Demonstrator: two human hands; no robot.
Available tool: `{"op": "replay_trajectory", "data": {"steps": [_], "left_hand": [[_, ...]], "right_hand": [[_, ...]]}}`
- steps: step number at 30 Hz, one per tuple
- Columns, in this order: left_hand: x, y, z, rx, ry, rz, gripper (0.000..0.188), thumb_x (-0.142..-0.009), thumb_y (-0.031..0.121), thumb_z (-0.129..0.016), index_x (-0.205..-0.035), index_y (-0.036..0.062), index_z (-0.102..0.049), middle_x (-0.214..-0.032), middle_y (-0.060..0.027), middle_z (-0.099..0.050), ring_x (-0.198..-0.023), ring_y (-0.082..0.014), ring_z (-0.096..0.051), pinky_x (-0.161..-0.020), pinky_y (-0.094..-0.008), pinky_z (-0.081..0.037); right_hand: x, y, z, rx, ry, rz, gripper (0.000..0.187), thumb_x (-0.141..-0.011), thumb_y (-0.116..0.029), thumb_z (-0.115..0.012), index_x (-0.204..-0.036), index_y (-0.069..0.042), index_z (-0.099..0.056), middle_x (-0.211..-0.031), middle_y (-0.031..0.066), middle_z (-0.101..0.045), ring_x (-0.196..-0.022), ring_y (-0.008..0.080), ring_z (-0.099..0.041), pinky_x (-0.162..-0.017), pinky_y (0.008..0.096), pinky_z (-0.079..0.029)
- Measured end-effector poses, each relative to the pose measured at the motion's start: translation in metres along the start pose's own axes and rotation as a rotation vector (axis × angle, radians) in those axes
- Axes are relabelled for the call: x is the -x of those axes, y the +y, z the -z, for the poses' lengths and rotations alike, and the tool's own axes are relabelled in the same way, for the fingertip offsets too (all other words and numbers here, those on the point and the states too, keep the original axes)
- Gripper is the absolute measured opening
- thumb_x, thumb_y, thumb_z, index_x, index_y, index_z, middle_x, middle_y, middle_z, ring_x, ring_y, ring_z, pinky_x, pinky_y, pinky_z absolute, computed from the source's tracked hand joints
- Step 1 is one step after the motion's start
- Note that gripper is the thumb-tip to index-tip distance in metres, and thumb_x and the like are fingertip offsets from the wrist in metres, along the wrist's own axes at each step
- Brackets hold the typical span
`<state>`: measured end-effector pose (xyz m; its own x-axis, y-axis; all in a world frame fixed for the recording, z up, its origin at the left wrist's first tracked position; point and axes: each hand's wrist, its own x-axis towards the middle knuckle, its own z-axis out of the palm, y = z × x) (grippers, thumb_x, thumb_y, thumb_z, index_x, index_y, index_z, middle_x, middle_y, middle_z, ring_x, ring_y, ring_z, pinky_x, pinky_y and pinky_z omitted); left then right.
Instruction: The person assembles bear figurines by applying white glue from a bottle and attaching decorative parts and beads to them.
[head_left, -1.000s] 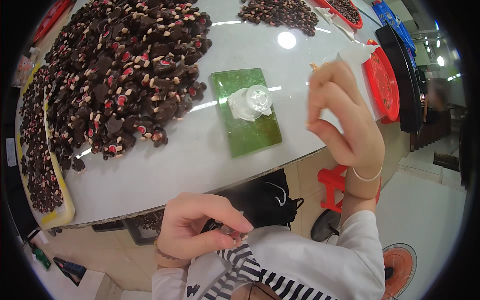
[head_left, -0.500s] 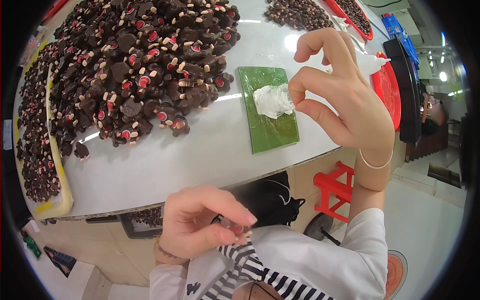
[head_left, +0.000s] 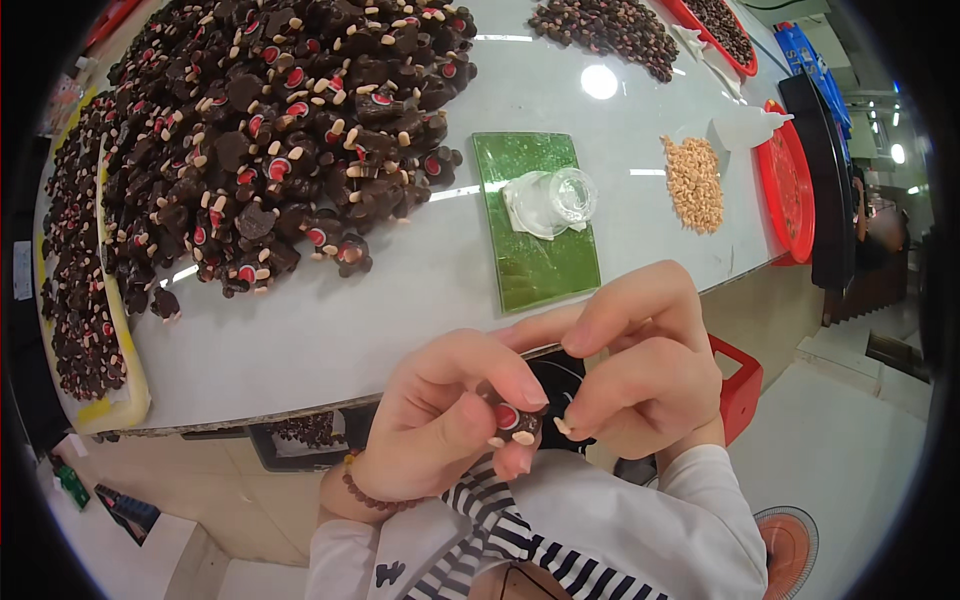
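My left hand point(head_left: 425, 425) pinches a small dark brown figurine point(head_left: 514, 420) with a red patch and beige feet. Close to its right side, my right hand point(head_left: 645, 375) is closed on a tiny beige piece point(head_left: 562, 427) between thumb and finger, slightly apart from the figurine. Both hands are in front of the table's near edge. Beyond them a green tile point(head_left: 545, 275) lies on the table, bearing a smear of white paste point(head_left: 517, 205) and a small clear cup point(head_left: 570, 197). To the tile's right is a pile of similar beige pieces point(head_left: 693, 185).
A big heap of dark figurines point(head_left: 250, 150) covers the left of the table, beside a yellow-edged tray point(head_left: 132, 375). Small brown parts point(head_left: 605, 35) lie at the back. A white nozzle bottle point(head_left: 738, 130) stands by a red tray point(head_left: 785, 190). A red stool point(head_left: 738, 385) is below, right.
My right hand has come from the cup and paste on the tile down to beside my left hand. The figurine's red patch now shows, and the beige pile is uncovered.
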<state>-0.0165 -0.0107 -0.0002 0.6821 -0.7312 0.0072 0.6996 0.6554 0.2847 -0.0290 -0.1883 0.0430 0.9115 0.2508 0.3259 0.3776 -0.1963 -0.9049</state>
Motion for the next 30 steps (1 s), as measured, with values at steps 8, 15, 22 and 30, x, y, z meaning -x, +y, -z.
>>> {"op": "replay_trajectory", "data": {"steps": [8, 15, 22, 30], "left_hand": [[0.002, 0.000, -0.005, -0.077, 0.008, 0.053, 0.028, -0.093, 0.024, -0.055, -0.103, -0.0011, -0.056, -0.092, -0.0094, -0.061, -0.071, -0.0094, -0.059, -0.063, -0.0227, -0.050], [0.000, 0.006, -0.001, -0.055, -0.028, 0.152, 0.023, -0.092, 0.018, -0.056, -0.104, -0.0017, -0.057, -0.090, -0.0074, -0.061, -0.077, -0.0093, -0.060, -0.065, -0.0231, -0.051], [0.012, 0.008, 0.002, -0.131, -0.018, 0.005, 0.022, -0.089, 0.012, -0.058, -0.105, -0.0029, -0.057, -0.102, -0.0115, -0.059, -0.084, -0.0118, -0.059, -0.075, -0.0252, -0.054], [0.015, 0.014, 0.004, -0.144, 0.011, -0.004, 0.021, -0.088, 0.010, -0.059, -0.104, -0.0030, -0.058, -0.102, -0.0128, -0.060, -0.084, -0.0128, -0.060, -0.073, -0.0245, -0.053]], "right_hand": [[0.011, -0.002, -0.008, -0.251, 0.189, -0.078, 0.011, -0.073, 0.005, -0.069, -0.081, 0.003, -0.062, -0.098, 0.0173, -0.050, -0.082, 0.0267, -0.060, -0.075, 0.0342, -0.055], [-0.013, 0.002, 0.023, -0.098, -0.148, 0.003, 0.010, -0.071, 0.004, -0.070, -0.079, 0.001, -0.066, -0.083, 0.0117, -0.059, -0.076, 0.0235, -0.064, -0.066, 0.0297, -0.052], [-0.060, 0.050, 0.130, 1.006, 0.164, -0.023, 0.013, -0.081, -0.008, -0.063, -0.092, -0.002, -0.063, -0.086, 0.0079, -0.066, -0.076, 0.0174, -0.062, -0.066, 0.0284, -0.049], [-0.067, 0.092, 0.155, 1.284, 0.140, -0.089, 0.013, -0.081, -0.010, -0.060, -0.091, -0.003, -0.060, -0.085, 0.0100, -0.063, -0.078, 0.0270, -0.061, -0.071, 0.0357, -0.048]]}}
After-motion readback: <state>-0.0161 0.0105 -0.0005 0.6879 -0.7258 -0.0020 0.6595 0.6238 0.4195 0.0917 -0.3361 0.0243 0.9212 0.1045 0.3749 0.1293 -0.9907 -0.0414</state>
